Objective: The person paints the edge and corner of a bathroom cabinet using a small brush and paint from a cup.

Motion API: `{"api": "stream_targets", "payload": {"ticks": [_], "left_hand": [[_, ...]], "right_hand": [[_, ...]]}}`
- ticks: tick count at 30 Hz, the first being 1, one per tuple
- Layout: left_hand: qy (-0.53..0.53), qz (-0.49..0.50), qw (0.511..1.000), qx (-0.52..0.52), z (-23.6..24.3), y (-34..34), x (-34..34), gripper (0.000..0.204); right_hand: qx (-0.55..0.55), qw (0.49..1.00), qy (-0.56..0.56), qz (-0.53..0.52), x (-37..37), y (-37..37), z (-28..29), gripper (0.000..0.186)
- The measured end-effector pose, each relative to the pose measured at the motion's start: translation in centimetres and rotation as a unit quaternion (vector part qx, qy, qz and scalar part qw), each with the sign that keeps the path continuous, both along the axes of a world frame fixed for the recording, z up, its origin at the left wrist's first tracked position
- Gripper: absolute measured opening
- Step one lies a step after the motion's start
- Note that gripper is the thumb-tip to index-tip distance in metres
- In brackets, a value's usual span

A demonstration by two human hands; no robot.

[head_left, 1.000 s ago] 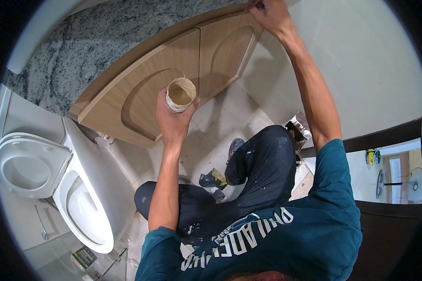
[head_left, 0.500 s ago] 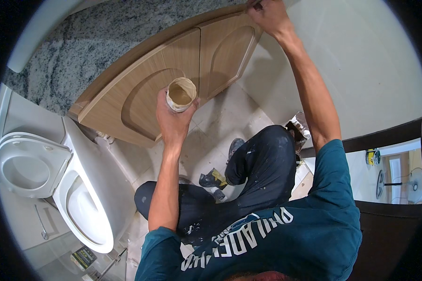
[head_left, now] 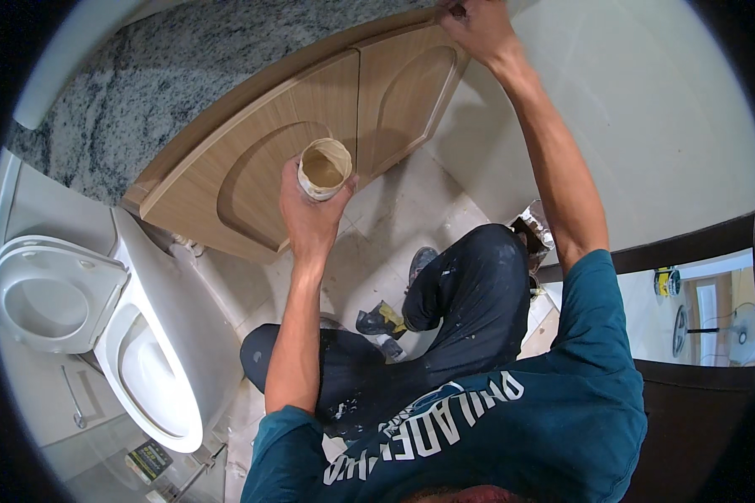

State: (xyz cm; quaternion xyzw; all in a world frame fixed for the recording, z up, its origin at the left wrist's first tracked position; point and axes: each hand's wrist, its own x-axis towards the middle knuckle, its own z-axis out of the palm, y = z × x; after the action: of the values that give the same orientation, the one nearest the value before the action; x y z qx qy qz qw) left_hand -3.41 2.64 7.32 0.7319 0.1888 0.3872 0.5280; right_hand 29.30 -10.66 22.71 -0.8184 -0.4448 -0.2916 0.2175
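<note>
My left hand (head_left: 312,211) is wrapped round a pale, stained cup (head_left: 330,149) with a ragged rim and some tan liquid inside. It holds the cup upright in front of the light wood cabinet doors (head_left: 268,168). My right hand (head_left: 482,32) is closed at the far right corner of the cabinet, by its top edge and the wall. A small dark bit shows between its fingers, but I cannot make out what it is.
A speckled grey stone countertop (head_left: 176,75) lies above the cabinet. On the left stands a white toilet (head_left: 214,335) with its lid raised. Dark scraps with a yellow patch (head_left: 383,319) lie on the tiled floor (head_left: 373,230) by my legs. A pale wall (head_left: 646,126) rises on the right.
My right hand has shifted very slightly left along the cabinet's top edge. The left hand and cup stay in place.
</note>
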Motion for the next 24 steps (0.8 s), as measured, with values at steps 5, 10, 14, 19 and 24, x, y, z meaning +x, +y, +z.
{"api": "stream_targets", "payload": {"ticks": [5, 10, 14, 19, 24], "left_hand": [[0.001, -0.006, 1.000, -0.013, 0.2, 0.1, -0.2, 0.058], [-0.002, -0.006, 1.000, -0.027, 0.5, -0.3, -0.2, 0.060], [-0.002, -0.007, 1.000, -0.015, 0.2, -0.1, 0.0, 0.060], [0.003, -0.002, 1.000, -0.014, 0.0, 0.1, -0.1, 0.059], [0.004, -0.004, 1.000, -0.007, 0.0, 0.1, 0.0, 0.058]], "right_hand": [[0.026, 0.999, -0.021, 0.031, -0.5, 0.5, 0.2, 0.036], [0.028, 0.999, 0.025, 0.021, -1.0, 0.2, 0.3, 0.033], [0.010, 0.999, 0.003, 0.036, -0.8, 0.9, 0.3, 0.032], [0.045, 0.999, -0.001, 0.024, -1.5, 0.6, 0.5, 0.033], [-0.005, 1.000, -0.004, 0.000, -0.1, 0.0, 0.1, 0.035]]}}
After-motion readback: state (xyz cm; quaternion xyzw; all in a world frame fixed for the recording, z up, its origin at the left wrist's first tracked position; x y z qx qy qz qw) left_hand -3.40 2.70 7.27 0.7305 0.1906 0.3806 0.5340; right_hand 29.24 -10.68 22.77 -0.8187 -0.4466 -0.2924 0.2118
